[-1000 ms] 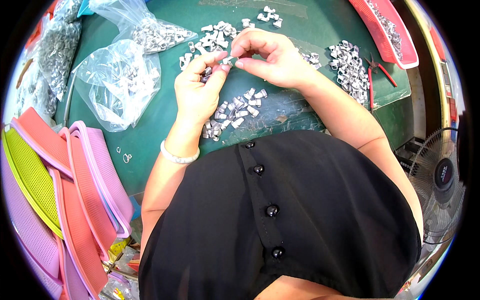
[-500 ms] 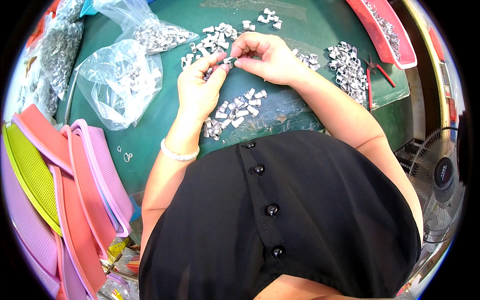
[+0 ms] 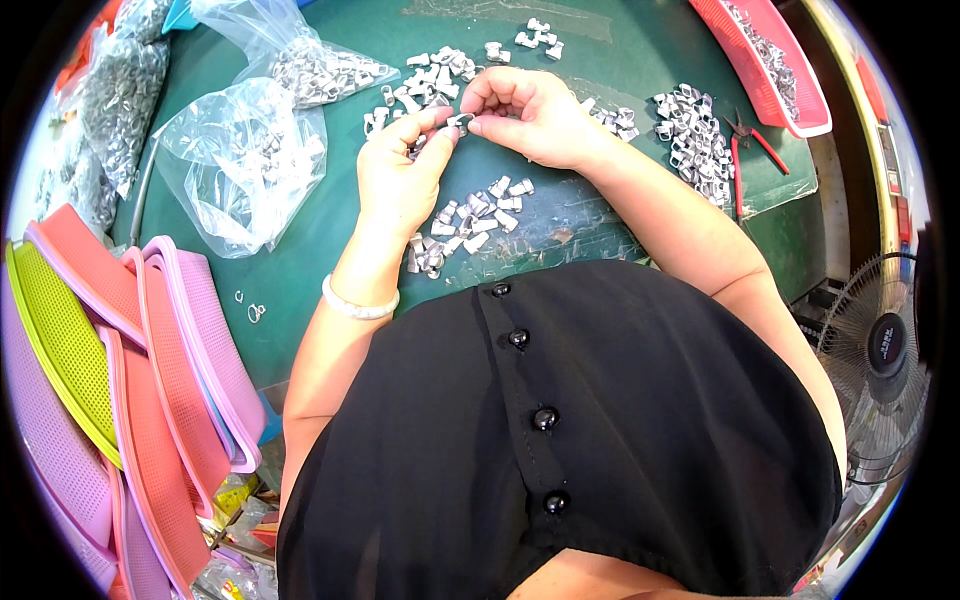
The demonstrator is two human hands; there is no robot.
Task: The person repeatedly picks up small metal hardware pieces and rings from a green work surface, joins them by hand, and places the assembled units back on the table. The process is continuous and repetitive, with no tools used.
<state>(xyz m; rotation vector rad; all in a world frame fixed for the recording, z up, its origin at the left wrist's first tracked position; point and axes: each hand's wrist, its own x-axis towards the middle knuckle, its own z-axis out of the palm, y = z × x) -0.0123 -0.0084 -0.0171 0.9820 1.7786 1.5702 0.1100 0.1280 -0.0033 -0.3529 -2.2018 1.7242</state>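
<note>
Between my two hands, over the green table, is a small silvery metal piece. My left hand pinches it from one side with thumb and forefinger. From the other side my right hand grips it with fingertips and thumb; its exact shape is partly hidden by the fingers. Loose metal pieces lie just below my hands, and another heap of metal pieces spreads beyond them. To the right of my right hand lies a larger pile of ring-like metal pieces.
Red-handled pliers lie near the right pile, below a pink basket of metal parts. Clear plastic bags with parts rest at the left. Stacked colored plastic baskets stand at the near left, and a fan is at the right.
My hands stay almost in the same place, both still on the small metal piece. The piece appears slightly turned between the fingertips.
</note>
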